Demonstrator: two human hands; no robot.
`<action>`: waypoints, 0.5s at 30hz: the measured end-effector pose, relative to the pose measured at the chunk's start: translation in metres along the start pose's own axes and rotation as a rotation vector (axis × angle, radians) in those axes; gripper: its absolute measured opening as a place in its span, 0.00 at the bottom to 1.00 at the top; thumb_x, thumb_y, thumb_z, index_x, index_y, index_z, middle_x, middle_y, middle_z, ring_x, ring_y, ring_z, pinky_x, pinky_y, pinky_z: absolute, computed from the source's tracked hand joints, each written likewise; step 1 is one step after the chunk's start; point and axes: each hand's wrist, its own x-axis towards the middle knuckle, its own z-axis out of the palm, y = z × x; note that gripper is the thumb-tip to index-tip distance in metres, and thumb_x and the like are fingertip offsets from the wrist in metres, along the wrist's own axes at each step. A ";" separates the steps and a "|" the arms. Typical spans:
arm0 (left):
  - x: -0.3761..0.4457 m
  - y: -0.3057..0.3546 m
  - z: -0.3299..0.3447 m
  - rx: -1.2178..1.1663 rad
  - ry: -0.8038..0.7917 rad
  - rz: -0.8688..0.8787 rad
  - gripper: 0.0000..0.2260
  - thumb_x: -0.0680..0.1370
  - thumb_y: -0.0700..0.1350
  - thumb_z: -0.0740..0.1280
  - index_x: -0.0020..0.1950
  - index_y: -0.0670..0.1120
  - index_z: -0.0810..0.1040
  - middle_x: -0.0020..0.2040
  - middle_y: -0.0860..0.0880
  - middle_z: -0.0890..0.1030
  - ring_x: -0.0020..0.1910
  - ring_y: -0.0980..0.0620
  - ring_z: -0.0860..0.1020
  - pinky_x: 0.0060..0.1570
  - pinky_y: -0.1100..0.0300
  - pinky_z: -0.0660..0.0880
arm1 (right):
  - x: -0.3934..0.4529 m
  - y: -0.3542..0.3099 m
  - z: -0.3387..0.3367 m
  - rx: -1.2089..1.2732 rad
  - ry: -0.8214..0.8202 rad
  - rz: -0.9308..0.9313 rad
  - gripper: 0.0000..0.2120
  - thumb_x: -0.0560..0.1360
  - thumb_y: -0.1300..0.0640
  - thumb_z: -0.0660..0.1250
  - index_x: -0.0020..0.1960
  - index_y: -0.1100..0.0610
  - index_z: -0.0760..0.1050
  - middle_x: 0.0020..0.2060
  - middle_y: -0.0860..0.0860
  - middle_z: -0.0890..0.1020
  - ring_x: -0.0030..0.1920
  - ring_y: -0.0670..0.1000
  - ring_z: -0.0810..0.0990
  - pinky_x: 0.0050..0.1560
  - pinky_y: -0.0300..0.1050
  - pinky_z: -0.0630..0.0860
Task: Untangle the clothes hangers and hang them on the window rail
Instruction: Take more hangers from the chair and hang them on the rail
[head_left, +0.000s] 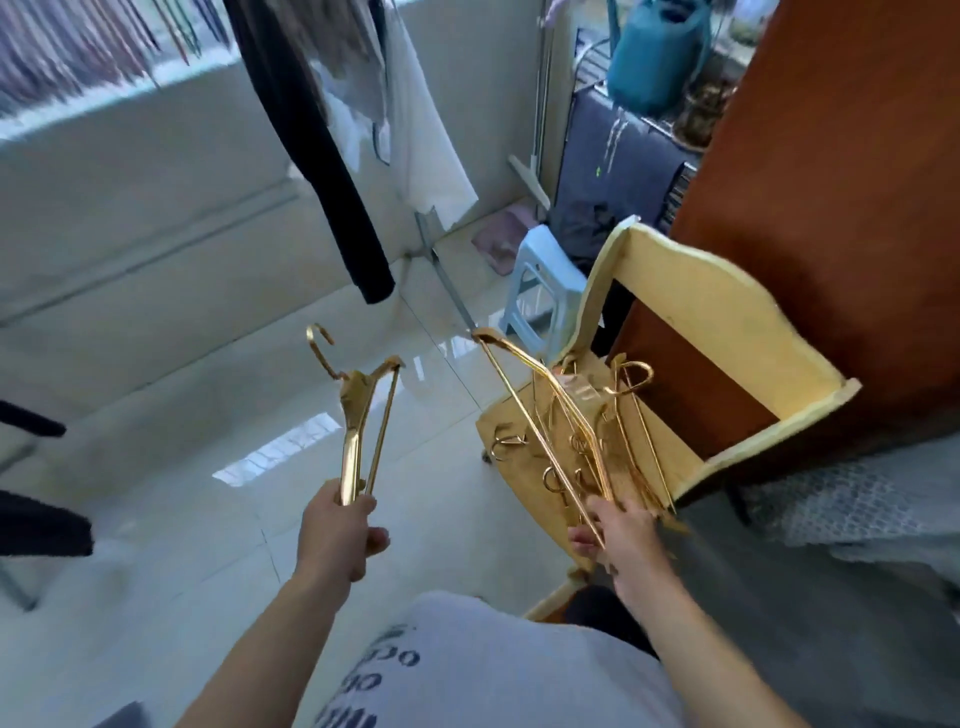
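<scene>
Left hand (340, 535) fist-gripped on one gold hanger (358, 421), held clear over open floor (208, 405) left of the chair (675, 374). Right hand (618, 535) pinches a second hanger (540, 405) at the chair's front edge, over the hanger pile (597, 441) on the seat.

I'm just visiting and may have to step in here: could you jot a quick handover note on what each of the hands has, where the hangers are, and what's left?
Left hand: grips one freed gold hanger by its end, hook up, clear of the rest.
Right hand: pinches a second hanger lifted partly out of the tangled pile on the yellow stand.
Done: one hanger separated.
Left: free the second, untangle the rest, hang them all. The rail isn't clearly in view.
</scene>
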 end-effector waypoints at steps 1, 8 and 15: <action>-0.007 0.005 -0.013 -0.039 0.008 0.017 0.05 0.83 0.40 0.62 0.57 0.48 0.75 0.42 0.40 0.77 0.32 0.46 0.82 0.25 0.61 0.61 | -0.013 -0.013 0.007 0.006 -0.072 -0.030 0.06 0.81 0.60 0.64 0.57 0.61 0.75 0.52 0.66 0.82 0.37 0.57 0.85 0.38 0.51 0.82; -0.051 0.006 -0.081 -0.378 0.031 0.053 0.08 0.82 0.34 0.63 0.59 0.39 0.77 0.52 0.37 0.79 0.44 0.41 0.85 0.50 0.46 0.82 | -0.068 -0.121 0.070 -0.145 -0.450 -0.239 0.14 0.80 0.60 0.65 0.64 0.63 0.71 0.53 0.69 0.82 0.40 0.59 0.84 0.33 0.48 0.78; -0.105 0.001 -0.190 -0.458 0.132 0.139 0.09 0.81 0.33 0.63 0.61 0.38 0.77 0.56 0.38 0.79 0.50 0.43 0.82 0.56 0.47 0.79 | -0.129 -0.146 0.150 -0.385 -0.583 -0.356 0.08 0.80 0.62 0.63 0.57 0.63 0.73 0.52 0.60 0.81 0.42 0.55 0.88 0.43 0.49 0.78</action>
